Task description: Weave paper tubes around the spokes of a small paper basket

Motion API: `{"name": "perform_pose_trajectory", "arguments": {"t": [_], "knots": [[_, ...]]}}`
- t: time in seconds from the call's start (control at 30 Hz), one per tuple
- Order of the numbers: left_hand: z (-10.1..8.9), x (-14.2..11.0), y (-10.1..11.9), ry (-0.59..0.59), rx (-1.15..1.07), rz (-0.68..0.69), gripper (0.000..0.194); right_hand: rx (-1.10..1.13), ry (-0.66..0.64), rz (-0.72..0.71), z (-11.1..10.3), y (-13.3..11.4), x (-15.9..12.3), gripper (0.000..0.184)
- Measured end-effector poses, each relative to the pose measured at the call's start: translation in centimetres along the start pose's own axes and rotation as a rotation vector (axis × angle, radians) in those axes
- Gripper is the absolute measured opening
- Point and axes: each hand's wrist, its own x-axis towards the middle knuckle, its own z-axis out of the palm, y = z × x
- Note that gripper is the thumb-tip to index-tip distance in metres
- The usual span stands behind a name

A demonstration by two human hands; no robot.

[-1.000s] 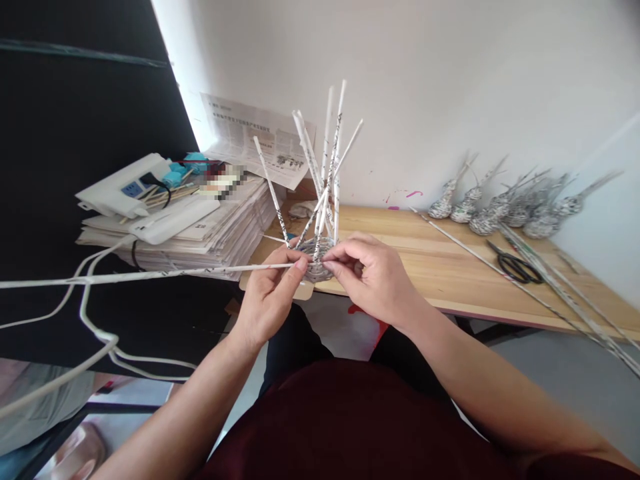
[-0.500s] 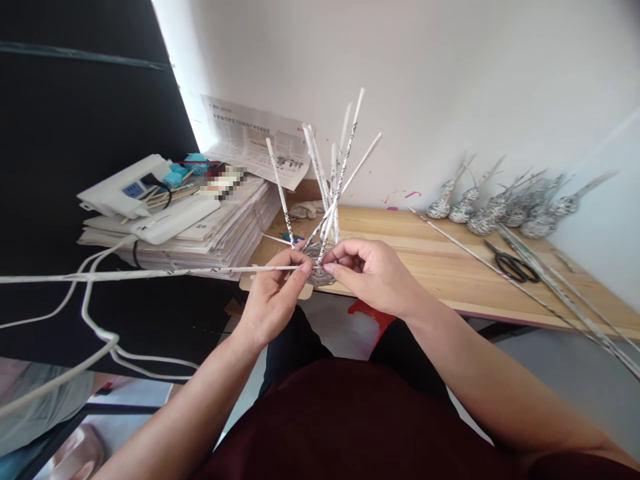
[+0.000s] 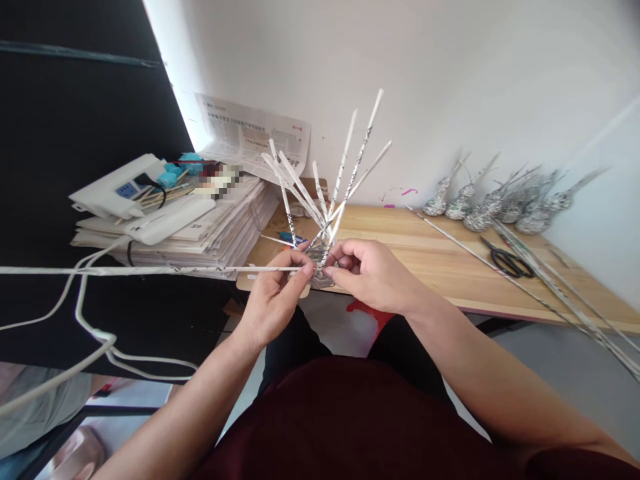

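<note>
Evidently I'm mid-weaving: at the near edge of the bench (image 3: 440, 273), my left fingers (image 3: 281, 259) pinch the rod (image 3: 200, 270), my right fingers (image 3: 345, 252) pinch the weave (image 3: 321, 281); next, I judge, the rod wants bending snugly round a stake (image 3: 353, 181).

The long white rolled-paper rod (image 3: 150, 271) runs off the left edge; the left-hand grip (image 3: 277, 290) and right-hand grip (image 3: 373, 272) partly hide the round grey woven-paper base (image 3: 323, 281). Small print on the greyish-white newspaper sheet (image 3: 230, 127) is illegible.
</note>
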Motion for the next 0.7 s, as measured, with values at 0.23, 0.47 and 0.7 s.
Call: {"name": "perform_pose_trajectory", "arguments": {"t": [0.23, 0.47, 0.7], "knots": [[0.6, -0.1, -0.5, -0.007, -0.212, 0.015, 0.037, 0.015, 0.012, 0.008, -0.6, 0.0, 0.0, 0.01], [0.6, 0.1, -0.4, 0.029, -0.182, 0.056, 0.045, 0.015, -0.002, 0.007, -0.8, 0.4, -0.2, 0.009], [0.6, 0.0, -1.2, 0.083, -0.16, 0.003, 0.02, 0.058, -0.025, 0.015, -0.9, 0.6, -0.4, 0.012]]}}
